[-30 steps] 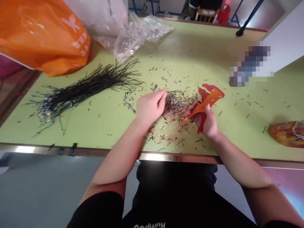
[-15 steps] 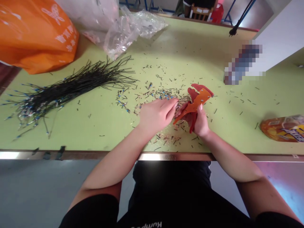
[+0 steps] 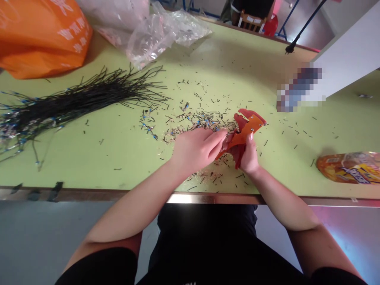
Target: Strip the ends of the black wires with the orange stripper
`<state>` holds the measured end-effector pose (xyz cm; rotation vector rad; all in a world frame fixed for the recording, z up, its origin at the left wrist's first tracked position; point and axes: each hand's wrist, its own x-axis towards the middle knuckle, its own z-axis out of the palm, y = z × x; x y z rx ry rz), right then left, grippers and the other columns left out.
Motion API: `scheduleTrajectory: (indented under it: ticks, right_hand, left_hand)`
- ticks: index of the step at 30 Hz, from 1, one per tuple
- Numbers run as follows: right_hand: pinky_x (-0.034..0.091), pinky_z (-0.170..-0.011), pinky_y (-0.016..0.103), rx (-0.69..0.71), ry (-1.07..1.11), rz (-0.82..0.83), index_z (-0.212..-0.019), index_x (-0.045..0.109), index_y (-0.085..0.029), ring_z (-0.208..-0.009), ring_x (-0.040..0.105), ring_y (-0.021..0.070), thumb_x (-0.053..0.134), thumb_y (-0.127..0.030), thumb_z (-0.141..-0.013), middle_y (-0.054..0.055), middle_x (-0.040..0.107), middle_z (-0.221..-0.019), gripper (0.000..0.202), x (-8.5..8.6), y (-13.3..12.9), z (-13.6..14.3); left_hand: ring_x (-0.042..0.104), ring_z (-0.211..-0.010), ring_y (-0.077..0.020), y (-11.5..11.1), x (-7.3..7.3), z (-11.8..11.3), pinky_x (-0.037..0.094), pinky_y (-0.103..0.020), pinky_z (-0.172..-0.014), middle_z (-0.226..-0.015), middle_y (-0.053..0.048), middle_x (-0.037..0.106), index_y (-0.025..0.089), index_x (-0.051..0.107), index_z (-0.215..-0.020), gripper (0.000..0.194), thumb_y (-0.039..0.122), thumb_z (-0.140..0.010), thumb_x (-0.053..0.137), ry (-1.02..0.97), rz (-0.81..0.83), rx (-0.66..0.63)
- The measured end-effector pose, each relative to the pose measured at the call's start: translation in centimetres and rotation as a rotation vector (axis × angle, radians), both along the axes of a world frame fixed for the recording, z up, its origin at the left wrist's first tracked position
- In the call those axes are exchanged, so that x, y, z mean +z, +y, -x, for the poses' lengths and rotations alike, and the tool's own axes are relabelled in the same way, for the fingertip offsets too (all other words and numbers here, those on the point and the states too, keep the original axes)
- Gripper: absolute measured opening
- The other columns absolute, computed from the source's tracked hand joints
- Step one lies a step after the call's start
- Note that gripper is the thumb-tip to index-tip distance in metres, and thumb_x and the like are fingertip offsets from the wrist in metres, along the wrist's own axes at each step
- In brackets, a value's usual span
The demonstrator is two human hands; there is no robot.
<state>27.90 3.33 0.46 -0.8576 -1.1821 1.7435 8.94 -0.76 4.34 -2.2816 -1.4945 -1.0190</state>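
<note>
My right hand point(image 3: 250, 158) is wrapped round the handles of an orange and red wire stripper point(image 3: 248, 130), whose jaw end points up and away from me. Close against the tool's left side, my left hand point(image 3: 198, 149) is closed in a pinch on a thin black wire point(image 3: 230, 133). Most of that wire is hidden by the fingers. Cut wire scraps point(image 3: 204, 118), dark bits with some blue ends and coppery strands, lie around and beneath both hands. To the left lies a long bundle of black wires point(image 3: 89, 95) with blue-tipped ends on its far left.
An orange bag point(image 3: 44, 39) and crumpled clear plastic point(image 3: 157, 33) stand at the back left. A bottle of orange drink point(image 3: 347, 168) lies at the right. Behind it rises a white panel point(image 3: 350, 51), with a black plug point(image 3: 290, 48) hanging nearby. The table's metal edge point(image 3: 192, 198) runs before me.
My left hand has moved slightly right, closer in against the wire stripper. The whole view has shifted a little, with the wire bundle now further left.
</note>
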Motion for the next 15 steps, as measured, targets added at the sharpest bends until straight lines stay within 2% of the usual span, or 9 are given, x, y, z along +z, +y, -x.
scheduleTrajectory:
  ticks: [8,12,15]
  right_hand:
    - [0.064,-0.064,0.046,-0.027,-0.097,0.024,-0.093,0.07,-0.027,-0.087,0.074,0.0322,0.037,-0.095,-0.088,0.01,0.065,-0.073,0.076,0.02,0.09,-0.03]
    - [0.062,-0.061,0.044,-0.015,-0.096,-0.005,-0.082,0.062,-0.028,-0.081,0.073,0.0295,0.037,-0.097,-0.087,0.007,0.063,-0.071,0.074,0.05,0.24,0.17]
    - [0.061,-0.059,0.043,0.012,-0.06,-0.011,-0.073,0.055,-0.029,-0.074,0.069,0.0275,0.04,-0.096,-0.088,0.004,0.055,-0.064,0.071,0.18,0.21,0.4]
  left_hand:
    - [0.066,-0.063,-0.0164,-0.46,0.23,-0.28,0.039,-0.031,-0.054,-0.067,-0.002,0.071,0.026,0.077,-0.117,0.028,0.027,-0.109,0.05,-0.058,0.098,-0.063]
    - [0.065,-0.062,-0.0161,-0.52,0.53,-0.21,0.04,-0.03,-0.054,-0.067,-0.002,0.071,0.025,0.078,-0.116,0.027,0.026,-0.108,0.052,-0.072,0.092,-0.074]
    - [0.065,-0.061,-0.0157,-0.54,0.77,-0.27,0.04,-0.029,-0.054,-0.065,-0.001,0.07,0.025,0.078,-0.115,0.027,0.025,-0.108,0.052,-0.08,0.085,-0.077]
